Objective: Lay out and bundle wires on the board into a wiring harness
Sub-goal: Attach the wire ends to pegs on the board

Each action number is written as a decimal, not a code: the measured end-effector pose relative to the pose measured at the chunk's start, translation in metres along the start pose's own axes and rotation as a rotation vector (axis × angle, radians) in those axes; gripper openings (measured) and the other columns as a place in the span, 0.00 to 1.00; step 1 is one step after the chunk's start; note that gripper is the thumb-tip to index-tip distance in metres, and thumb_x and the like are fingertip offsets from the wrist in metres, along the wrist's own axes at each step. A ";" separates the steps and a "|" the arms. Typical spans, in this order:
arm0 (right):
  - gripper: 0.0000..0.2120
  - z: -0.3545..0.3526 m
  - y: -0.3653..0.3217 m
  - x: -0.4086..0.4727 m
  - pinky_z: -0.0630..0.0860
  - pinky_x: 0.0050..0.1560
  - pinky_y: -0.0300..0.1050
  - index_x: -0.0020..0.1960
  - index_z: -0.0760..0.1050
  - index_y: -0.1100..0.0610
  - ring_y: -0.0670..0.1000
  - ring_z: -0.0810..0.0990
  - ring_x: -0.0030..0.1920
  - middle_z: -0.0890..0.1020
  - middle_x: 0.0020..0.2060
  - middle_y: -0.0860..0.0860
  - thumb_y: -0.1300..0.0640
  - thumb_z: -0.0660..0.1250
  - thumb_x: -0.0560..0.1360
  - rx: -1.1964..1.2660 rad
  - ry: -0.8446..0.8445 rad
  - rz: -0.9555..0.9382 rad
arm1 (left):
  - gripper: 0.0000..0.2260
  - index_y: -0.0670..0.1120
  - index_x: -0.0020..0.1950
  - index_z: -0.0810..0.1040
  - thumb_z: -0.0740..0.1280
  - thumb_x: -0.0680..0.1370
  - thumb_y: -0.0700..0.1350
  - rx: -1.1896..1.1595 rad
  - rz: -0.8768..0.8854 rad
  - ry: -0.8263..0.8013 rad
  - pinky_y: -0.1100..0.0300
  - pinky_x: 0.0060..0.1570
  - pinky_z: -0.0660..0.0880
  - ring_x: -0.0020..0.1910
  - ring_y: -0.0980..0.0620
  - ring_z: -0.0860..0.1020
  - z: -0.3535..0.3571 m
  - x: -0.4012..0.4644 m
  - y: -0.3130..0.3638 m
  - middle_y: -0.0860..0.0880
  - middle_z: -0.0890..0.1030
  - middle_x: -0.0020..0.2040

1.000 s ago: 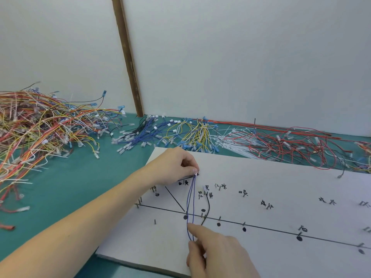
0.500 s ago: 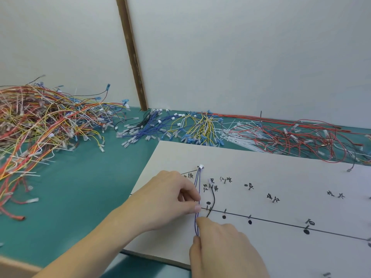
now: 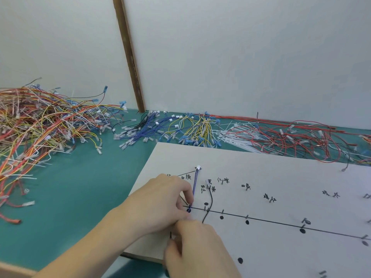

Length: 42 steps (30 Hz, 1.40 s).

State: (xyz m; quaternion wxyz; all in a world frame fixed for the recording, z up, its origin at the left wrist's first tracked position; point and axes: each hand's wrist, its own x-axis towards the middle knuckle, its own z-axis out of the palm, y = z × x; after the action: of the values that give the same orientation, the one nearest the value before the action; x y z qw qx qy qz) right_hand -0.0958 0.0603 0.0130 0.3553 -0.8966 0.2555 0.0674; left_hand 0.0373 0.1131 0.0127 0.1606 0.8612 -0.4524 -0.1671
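Head view. White harness board lay on the green mat, marked with a black trunk line, handwritten labels and short pins.

Blue wire pair: white connector sat at the top of a branch line, and the pair ran straight down to the trunk, where it met a pin near a black dot. Left hand had its fingers curled, pinching the blue wire at that corner. Right hand was closed with its fingers curled just below the left; it appeared to hold the free end of the wire, though the wire itself was hidden under the fingers. One black wire already lay on the board just to the right, dropping from its own clear terminal to cross the trunk.

Judged step: bending the blue pair round the corner pin onto the trunk.

Notes for doing it well:
- Keep the left pinch tight at the pin so the connector does not creep off its mark.
- Draw the free end rightward with light tension, flat to the board, on the correct side of each pin.
- Lay it alongside the black wire, not crossing over it, so later tying is tidy.

Loose stock sat along the wall: mixed red and yellow wire heap at left, blue and yellow wires at centre, red wires at right.
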 end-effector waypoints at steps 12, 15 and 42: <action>0.08 -0.015 0.017 -0.015 0.76 0.46 0.42 0.42 0.70 0.51 0.53 0.80 0.43 0.79 0.37 0.54 0.48 0.60 0.76 0.204 0.051 -0.254 | 0.13 0.57 0.54 0.82 0.66 0.75 0.41 0.101 0.087 -0.232 0.55 0.43 0.81 0.33 0.62 0.81 -0.028 0.014 0.000 0.55 0.85 0.44; 0.08 -0.029 0.020 -0.017 0.82 0.50 0.45 0.42 0.79 0.37 0.44 0.85 0.40 0.85 0.40 0.39 0.49 0.64 0.76 0.285 0.176 -0.223 | 0.11 0.59 0.51 0.85 0.69 0.75 0.44 0.160 0.112 -0.231 0.64 0.39 0.76 0.36 0.67 0.77 -0.033 0.022 -0.004 0.59 0.84 0.44; 0.13 0.009 0.023 0.033 0.79 0.43 0.38 0.47 0.84 0.52 0.51 0.81 0.50 0.81 0.48 0.45 0.54 0.80 0.64 -0.348 0.459 -0.353 | 0.10 0.51 0.46 0.89 0.77 0.74 0.35 -0.430 0.104 -0.031 0.62 0.52 0.81 0.47 0.51 0.87 -0.053 0.038 -0.099 0.50 0.88 0.44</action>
State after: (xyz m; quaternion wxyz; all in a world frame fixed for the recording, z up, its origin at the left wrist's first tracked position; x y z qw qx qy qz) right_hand -0.0784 0.0384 -0.0179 0.1363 -0.9660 0.1546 -0.1564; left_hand 0.1526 0.1412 0.0123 0.3419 0.7800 -0.4526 -0.2644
